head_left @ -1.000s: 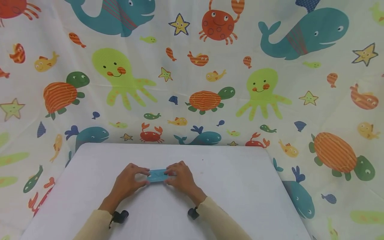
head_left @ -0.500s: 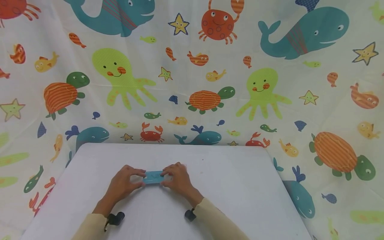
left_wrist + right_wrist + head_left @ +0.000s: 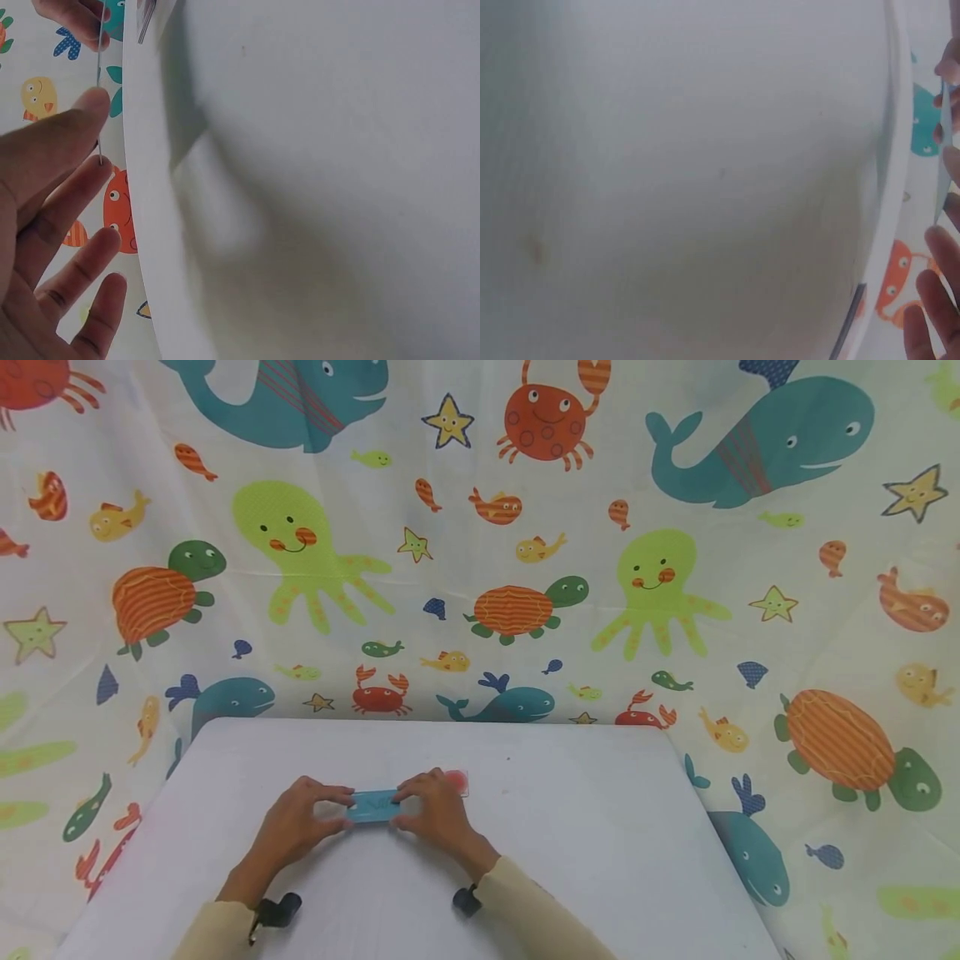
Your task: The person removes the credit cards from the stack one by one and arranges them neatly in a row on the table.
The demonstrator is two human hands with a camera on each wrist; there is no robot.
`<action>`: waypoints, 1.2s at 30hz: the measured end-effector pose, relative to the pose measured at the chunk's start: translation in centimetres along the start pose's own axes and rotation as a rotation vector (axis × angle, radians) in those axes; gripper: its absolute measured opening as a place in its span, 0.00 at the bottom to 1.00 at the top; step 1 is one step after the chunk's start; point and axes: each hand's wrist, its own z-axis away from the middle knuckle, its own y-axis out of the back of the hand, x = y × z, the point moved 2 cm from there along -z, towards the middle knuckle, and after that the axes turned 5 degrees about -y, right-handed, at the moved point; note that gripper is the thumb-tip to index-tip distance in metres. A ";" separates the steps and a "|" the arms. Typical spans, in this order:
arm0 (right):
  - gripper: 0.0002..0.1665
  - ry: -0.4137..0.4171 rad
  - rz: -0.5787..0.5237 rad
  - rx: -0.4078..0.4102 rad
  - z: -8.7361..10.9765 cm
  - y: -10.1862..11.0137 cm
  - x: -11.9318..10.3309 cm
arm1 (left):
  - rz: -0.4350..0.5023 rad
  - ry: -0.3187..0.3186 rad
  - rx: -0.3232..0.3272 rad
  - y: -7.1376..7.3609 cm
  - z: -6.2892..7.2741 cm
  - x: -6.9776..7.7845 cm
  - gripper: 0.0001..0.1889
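Observation:
A thin light-blue rectangular card (image 3: 372, 807) with faint darker markings is held up between both hands over the white table. My left hand (image 3: 292, 825) pinches its left end between thumb and fingers. At the other end, my right hand (image 3: 438, 820) pinches it the same way. The left wrist view shows the card edge-on as a fine line, with the left thumb (image 3: 91, 109) against it and the lower fingers spread. In the right wrist view the card (image 3: 944, 127) is a narrow sliver beside the right fingers at the frame's edge.
A small red and white flat item (image 3: 457, 782) lies on the white table (image 3: 585, 827) just behind the right hand, partly hidden by it. Past the table's far edge hangs a curtain (image 3: 480, 552) printed with sea animals. Black wrist cameras (image 3: 279, 910) sit at both cuffs.
Both hands have moved left and slightly nearer with the blue card between them. The red and white item behind the right hand has come into sight.

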 end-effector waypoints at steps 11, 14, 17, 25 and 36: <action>0.16 -0.039 0.009 -0.011 0.1 -1.3 -0.8 | 0.000 0.003 0.004 0.7 1.0 -0.7 0.15; 0.16 -0.032 0.014 -0.007 0.1 -1.4 -1.3 | -0.005 0.002 0.012 0.9 1.3 -0.9 0.16; 0.16 -0.045 0.018 -0.015 0.1 -1.7 -1.6 | -0.006 -0.001 0.016 1.1 1.5 -1.1 0.16; 0.16 -0.049 0.027 -0.022 0.0 -2.8 -1.9 | 0.014 0.030 0.016 1.3 2.3 -1.8 0.16; 0.16 -0.041 0.032 -0.020 0.0 -3.4 -3.4 | 0.002 0.056 0.016 2.0 3.4 -2.6 0.17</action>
